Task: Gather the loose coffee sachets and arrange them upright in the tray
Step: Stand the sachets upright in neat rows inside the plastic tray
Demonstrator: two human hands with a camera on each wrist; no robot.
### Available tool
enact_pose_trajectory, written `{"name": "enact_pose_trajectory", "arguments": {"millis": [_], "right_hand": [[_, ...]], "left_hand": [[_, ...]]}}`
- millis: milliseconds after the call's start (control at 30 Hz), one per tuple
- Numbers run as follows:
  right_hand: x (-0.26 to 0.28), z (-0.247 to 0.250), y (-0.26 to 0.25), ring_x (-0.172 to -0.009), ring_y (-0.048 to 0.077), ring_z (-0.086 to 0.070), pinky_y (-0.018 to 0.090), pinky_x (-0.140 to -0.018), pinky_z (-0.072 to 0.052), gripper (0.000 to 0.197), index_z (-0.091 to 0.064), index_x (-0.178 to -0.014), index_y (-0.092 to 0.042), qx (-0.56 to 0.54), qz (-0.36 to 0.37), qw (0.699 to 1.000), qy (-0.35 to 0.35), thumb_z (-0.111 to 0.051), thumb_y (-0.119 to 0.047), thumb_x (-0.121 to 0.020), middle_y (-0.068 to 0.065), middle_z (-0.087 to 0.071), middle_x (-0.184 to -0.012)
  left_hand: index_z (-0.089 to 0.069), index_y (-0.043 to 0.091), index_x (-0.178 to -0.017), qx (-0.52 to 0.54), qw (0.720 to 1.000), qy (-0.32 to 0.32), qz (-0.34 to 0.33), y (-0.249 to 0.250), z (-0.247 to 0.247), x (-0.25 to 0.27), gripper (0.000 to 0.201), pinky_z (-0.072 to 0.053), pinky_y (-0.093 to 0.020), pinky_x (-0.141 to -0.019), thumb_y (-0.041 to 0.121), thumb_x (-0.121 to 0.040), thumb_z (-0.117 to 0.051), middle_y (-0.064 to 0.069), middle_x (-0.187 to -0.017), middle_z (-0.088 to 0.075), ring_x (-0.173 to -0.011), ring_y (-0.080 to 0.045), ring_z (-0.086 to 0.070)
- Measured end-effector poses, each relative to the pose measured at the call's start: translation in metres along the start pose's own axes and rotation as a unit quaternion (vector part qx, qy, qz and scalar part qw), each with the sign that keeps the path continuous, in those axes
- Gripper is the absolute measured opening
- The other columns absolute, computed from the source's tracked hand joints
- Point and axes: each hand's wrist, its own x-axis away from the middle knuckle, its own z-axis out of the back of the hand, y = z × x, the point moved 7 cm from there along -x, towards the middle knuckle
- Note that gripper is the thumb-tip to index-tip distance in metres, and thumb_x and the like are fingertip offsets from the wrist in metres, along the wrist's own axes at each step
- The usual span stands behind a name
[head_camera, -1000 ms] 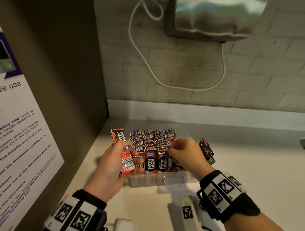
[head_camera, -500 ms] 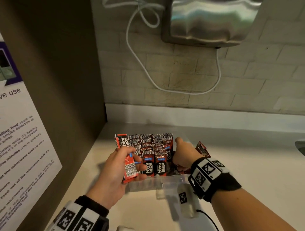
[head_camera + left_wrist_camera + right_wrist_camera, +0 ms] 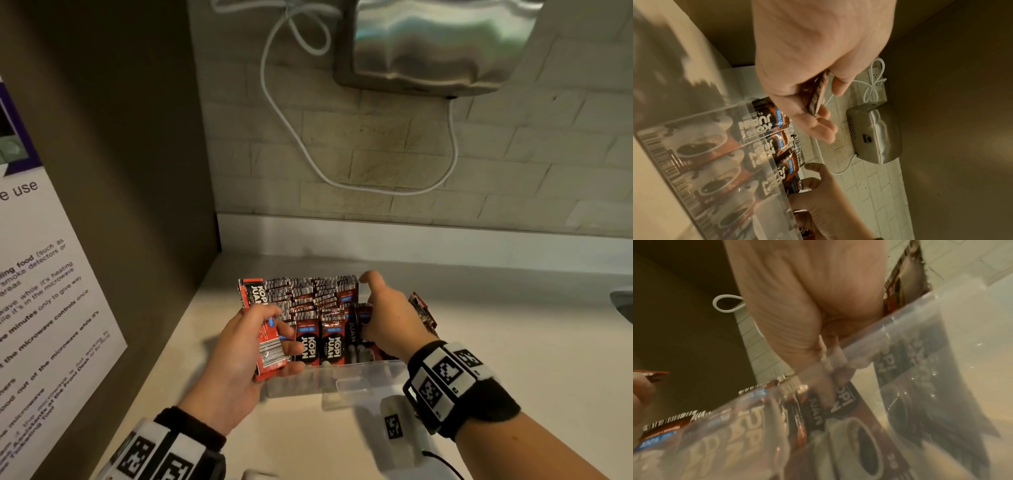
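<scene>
A clear plastic tray (image 3: 342, 377) on the counter holds rows of upright red-and-black coffee sachets (image 3: 308, 301). My left hand (image 3: 279, 330) hovers at the tray's front left corner and grips a small stack of sachets (image 3: 265, 339), seen edge-on in the left wrist view (image 3: 817, 95). My right hand (image 3: 368, 320) reaches into the tray's right end, fingers curled on a tilted sachet (image 3: 356, 325) at the end of the front row, thumb raised. Through the tray wall (image 3: 900, 318) its fingertips (image 3: 826, 386) touch that sachet. A few loose sachets (image 3: 423, 313) lie right of the tray, partly hidden by the right hand.
A brown cabinet side with a printed notice (image 3: 44, 291) walls off the left. A steel hand dryer (image 3: 438, 44) and white cable (image 3: 291, 120) hang on the brick wall. A white device (image 3: 397, 425) lies in front of the tray. A sink edge (image 3: 623, 301) shows far right.
My right hand has moved from the middle of the sachet rows to the tray's right end and lowered into it. The left hand kept its stack in about the same place.
</scene>
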Motion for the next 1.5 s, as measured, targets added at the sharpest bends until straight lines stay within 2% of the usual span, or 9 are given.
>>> {"name": "enact_pose_trajectory", "arguments": {"millis": [133, 267, 467, 667, 833, 1033, 1167, 1333, 1500], "right_hand": [[0.002, -0.002, -0.004, -0.078, 0.016, -0.058, 0.032, -0.066, -0.056, 0.076, -0.03, -0.135, -0.021, -0.02, 0.021, 1.0, 0.01, -0.065, 0.01, -0.075, -0.004, -0.056, -0.088], [0.002, -0.006, -0.005, -0.081, 0.011, -0.05, 0.015, -0.059, -0.041, 0.098, -0.018, -0.147, -0.022, -0.059, 0.022, 0.998, -0.002, -0.07, 0.012, -0.071, -0.005, -0.048, -0.094], [0.002, -0.018, -0.002, -0.075, 0.008, -0.056, 0.021, -0.071, -0.049, 0.116, -0.002, -0.152, -0.024, -0.113, -0.005, 0.992, -0.05, -0.074, 0.01, -0.067, -0.013, -0.049, -0.082], [0.0, -0.016, -0.001, -0.063, 0.007, -0.056, 0.018, -0.052, -0.047, 0.111, 0.002, -0.152, -0.023, -0.112, -0.005, 0.993, -0.037, -0.066, 0.013, -0.073, -0.006, -0.057, -0.076], [-0.01, -0.008, 0.002, -0.083, 0.018, -0.059, 0.024, -0.067, -0.047, 0.1, -0.009, -0.152, -0.02, -0.119, -0.006, 0.993, 0.017, -0.067, 0.009, -0.076, 0.001, -0.059, -0.092], [-0.012, -0.024, 0.005, -0.096, 0.014, -0.065, 0.034, -0.085, -0.055, 0.1, -0.01, -0.15, -0.028, -0.168, 0.018, 0.986, 0.001, -0.072, 0.0, -0.077, 0.002, -0.066, -0.11], [-0.013, -0.029, 0.004, -0.092, 0.012, -0.067, 0.035, -0.085, -0.056, 0.108, -0.005, -0.148, -0.042, -0.162, 0.059, 0.985, -0.011, -0.073, 0.0, -0.075, -0.002, -0.069, -0.108], [-0.012, -0.031, 0.001, -0.104, 0.012, -0.063, 0.028, -0.091, -0.052, 0.103, -0.011, -0.15, -0.032, -0.128, 0.07, 0.989, -0.031, -0.077, -0.006, -0.075, -0.001, -0.064, -0.12], [-0.015, -0.023, 0.003, -0.105, 0.022, -0.063, 0.034, -0.091, -0.053, 0.092, -0.017, -0.149, -0.031, -0.095, 0.06, 0.993, 0.028, -0.075, -0.013, -0.079, 0.008, -0.06, -0.123]], "left_hand": [[-0.057, 0.01, -0.093, 0.002, 1.0, -0.001, 0.001, 0.0, 0.0, -0.001, 0.012, -0.053, -0.031, -0.042, 0.02, -0.095, -0.05, -0.008, -0.063, -0.061, -0.053, -0.02, -0.062], [-0.058, 0.009, -0.092, 0.002, 1.0, 0.001, -0.002, 0.002, 0.001, -0.001, 0.012, -0.053, -0.031, -0.042, 0.019, -0.095, -0.051, -0.008, -0.063, -0.061, -0.053, -0.021, -0.062], [-0.058, 0.01, -0.096, 0.003, 1.0, 0.003, -0.003, 0.002, 0.002, -0.002, 0.011, -0.053, -0.031, -0.041, 0.019, -0.095, -0.05, -0.007, -0.061, -0.062, -0.051, -0.02, -0.062], [-0.057, 0.01, -0.095, 0.004, 1.0, 0.003, -0.005, 0.003, 0.002, -0.001, 0.012, -0.053, -0.031, -0.041, 0.019, -0.095, -0.05, -0.008, -0.063, -0.061, -0.051, -0.02, -0.062], [-0.057, 0.01, -0.095, 0.003, 1.0, 0.002, -0.005, 0.002, 0.001, 0.0, 0.012, -0.053, -0.031, -0.041, 0.019, -0.095, -0.05, -0.008, -0.063, -0.061, -0.051, -0.02, -0.062], [-0.057, 0.01, -0.096, 0.002, 1.0, 0.002, -0.008, 0.003, 0.002, -0.001, 0.012, -0.053, -0.032, -0.043, 0.02, -0.095, -0.051, -0.008, -0.064, -0.061, -0.053, -0.021, -0.062], [-0.058, 0.009, -0.095, 0.003, 1.0, 0.006, -0.008, 0.003, 0.003, 0.0, 0.013, -0.054, -0.032, -0.043, 0.02, -0.095, -0.051, -0.008, -0.063, -0.061, -0.052, -0.021, -0.061], [-0.057, 0.01, -0.094, 0.009, 1.0, 0.008, -0.005, 0.002, 0.001, 0.0, 0.011, -0.052, -0.031, -0.041, 0.018, -0.095, -0.051, -0.008, -0.061, -0.06, -0.051, -0.021, -0.06], [-0.057, 0.009, -0.096, 0.009, 1.0, 0.007, -0.005, 0.002, 0.002, 0.001, 0.012, -0.052, -0.031, -0.041, 0.019, -0.095, -0.051, -0.008, -0.061, -0.061, -0.051, -0.021, -0.061]]}}
